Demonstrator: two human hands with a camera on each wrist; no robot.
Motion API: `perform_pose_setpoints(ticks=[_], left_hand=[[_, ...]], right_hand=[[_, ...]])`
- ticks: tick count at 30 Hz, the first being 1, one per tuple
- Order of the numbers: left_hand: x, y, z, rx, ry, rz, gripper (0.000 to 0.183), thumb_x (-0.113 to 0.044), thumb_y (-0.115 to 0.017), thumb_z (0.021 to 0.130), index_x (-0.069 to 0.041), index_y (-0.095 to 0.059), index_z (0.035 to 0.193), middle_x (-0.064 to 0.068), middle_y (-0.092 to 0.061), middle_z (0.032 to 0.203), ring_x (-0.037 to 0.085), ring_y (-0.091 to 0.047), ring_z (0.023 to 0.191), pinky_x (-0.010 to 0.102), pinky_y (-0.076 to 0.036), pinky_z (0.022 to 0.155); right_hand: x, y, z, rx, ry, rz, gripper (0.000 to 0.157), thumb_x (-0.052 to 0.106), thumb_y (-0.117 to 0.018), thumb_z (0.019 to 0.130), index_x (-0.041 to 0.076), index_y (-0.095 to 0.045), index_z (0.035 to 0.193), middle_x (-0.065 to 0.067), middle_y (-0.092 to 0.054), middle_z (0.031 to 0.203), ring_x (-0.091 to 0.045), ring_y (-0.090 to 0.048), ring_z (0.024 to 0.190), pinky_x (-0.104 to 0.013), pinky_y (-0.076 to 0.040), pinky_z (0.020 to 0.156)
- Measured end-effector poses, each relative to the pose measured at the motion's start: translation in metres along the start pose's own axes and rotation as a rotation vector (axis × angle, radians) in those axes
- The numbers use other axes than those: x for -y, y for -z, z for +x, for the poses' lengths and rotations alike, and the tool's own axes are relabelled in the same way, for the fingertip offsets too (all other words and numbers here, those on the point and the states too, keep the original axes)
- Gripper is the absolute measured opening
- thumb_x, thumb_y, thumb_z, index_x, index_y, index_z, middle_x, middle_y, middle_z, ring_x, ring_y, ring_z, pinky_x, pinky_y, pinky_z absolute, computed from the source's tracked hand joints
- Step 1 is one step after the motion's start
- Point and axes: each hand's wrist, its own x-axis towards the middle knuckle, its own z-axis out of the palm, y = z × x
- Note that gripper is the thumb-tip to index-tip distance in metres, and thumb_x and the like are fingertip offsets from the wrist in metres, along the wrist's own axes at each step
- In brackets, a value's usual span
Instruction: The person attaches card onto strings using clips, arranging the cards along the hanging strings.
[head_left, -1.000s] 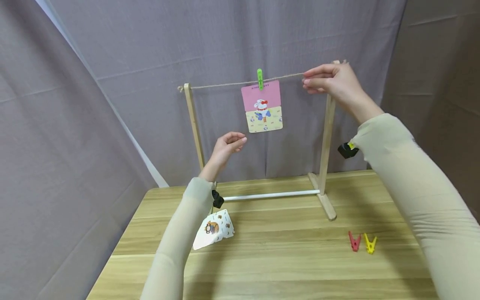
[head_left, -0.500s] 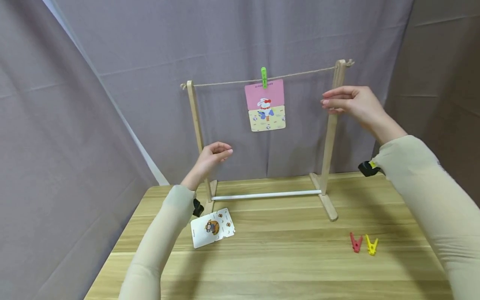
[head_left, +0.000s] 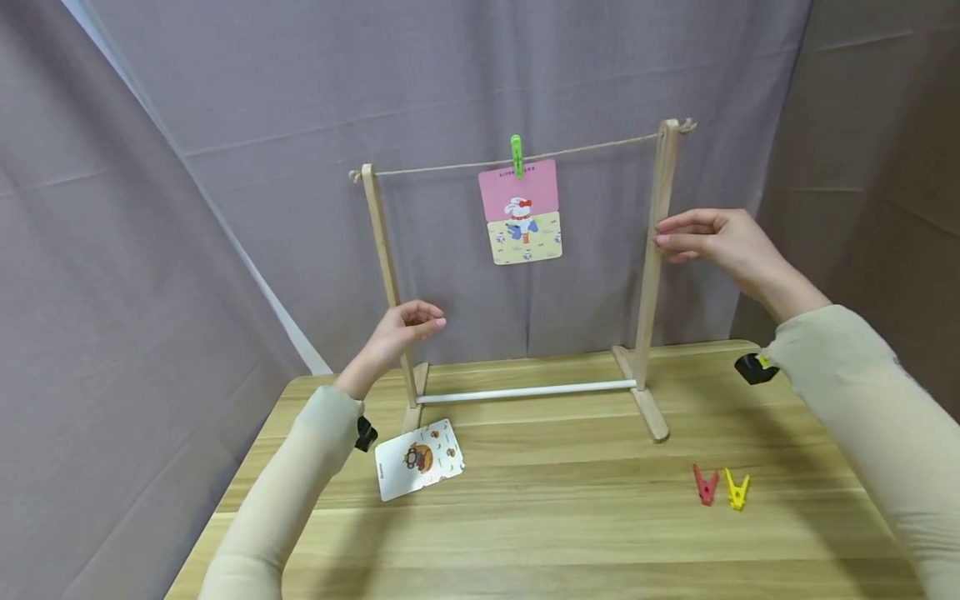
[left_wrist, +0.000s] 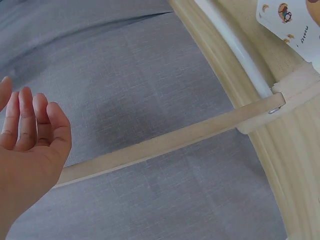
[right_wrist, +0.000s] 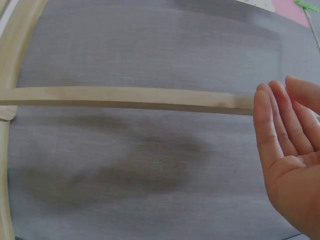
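My left hand point(head_left: 397, 333) hangs in the air by the left post of a wooden stand, fingers relaxed and holding nothing. Its palm side with loosely bent fingers shows in the left wrist view. My right hand point(head_left: 723, 242) is raised beside the right post point(head_left: 656, 250), fingertips overlapping it in the head view, with nothing in its grasp. From the string point(head_left: 600, 147) between the posts hangs a pink and yellow card point(head_left: 522, 221), pinned by a green clothespin point(head_left: 517, 156). A white card point(head_left: 401, 468) with a brown cartoon animal lies on the table below my left hand.
A red clothespin point(head_left: 706, 485) and a yellow clothespin point(head_left: 737, 490) lie side by side at the right of the wooden table point(head_left: 540, 517). A white rod point(head_left: 525, 392) joins the stand's feet. Grey curtain point(head_left: 300, 100) hangs behind.
My right hand has left the string and come down beside the right post. My left hand has moved down and left, away from the hanging card. The cards and clothespins stay put.
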Motion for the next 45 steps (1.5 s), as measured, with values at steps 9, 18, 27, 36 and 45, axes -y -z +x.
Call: perform_pose_setpoints(ticks=[9,18,27,36,45], left_hand=[[0.011,0.0,-0.009,0.002,-0.004,0.035,0.032,-0.023,-0.07,0.096,0.0,-0.065,0.118,0.008,-0.067,0.105,0.019,-0.059,0.092,0.032,-0.048,0.081],[0.024,0.0,-0.02,0.007,0.011,0.042,0.033,-0.023,-0.071,0.096,0.0,-0.065,0.119,0.011,-0.067,0.107,0.022,-0.06,0.094,0.033,-0.048,0.082],[0.034,0.003,-0.033,0.028,0.047,0.053,0.031,-0.02,-0.07,0.096,-0.001,-0.064,0.119,0.019,-0.066,0.113,0.02,-0.06,0.094,0.034,-0.048,0.085],[0.042,0.003,-0.039,0.057,0.069,0.072,0.026,-0.005,-0.069,0.093,0.002,-0.062,0.118,0.021,-0.065,0.11,0.022,-0.06,0.093,0.033,-0.049,0.085],[0.05,0.005,-0.045,0.03,0.071,0.078,0.03,-0.014,-0.074,0.092,-0.001,-0.064,0.117,0.018,-0.067,0.11,0.022,-0.061,0.095,0.035,-0.049,0.086]], right_hand=[[-0.02,-0.005,-0.01,0.017,-0.019,-0.017,0.03,0.018,-0.075,0.093,0.005,-0.071,0.12,0.012,-0.075,0.095,-0.005,-0.071,0.084,-0.019,-0.053,0.08],[-0.043,-0.013,-0.021,0.062,-0.078,-0.037,0.039,0.022,-0.073,0.095,-0.001,-0.066,0.126,0.015,-0.074,0.098,-0.006,-0.071,0.088,-0.019,-0.053,0.082],[-0.052,-0.014,-0.04,0.079,-0.114,-0.072,0.047,0.029,-0.072,0.096,-0.003,-0.062,0.129,0.009,-0.075,0.103,-0.006,-0.071,0.09,-0.022,-0.054,0.082],[-0.063,-0.013,-0.049,0.086,-0.097,-0.036,0.042,0.022,-0.071,0.096,-0.006,-0.063,0.126,0.01,-0.075,0.1,-0.007,-0.071,0.089,-0.021,-0.054,0.08],[-0.066,-0.019,-0.054,0.104,-0.115,-0.024,0.045,0.025,-0.071,0.097,-0.006,-0.062,0.128,0.003,-0.075,0.105,-0.008,-0.07,0.091,-0.025,-0.057,0.08]])
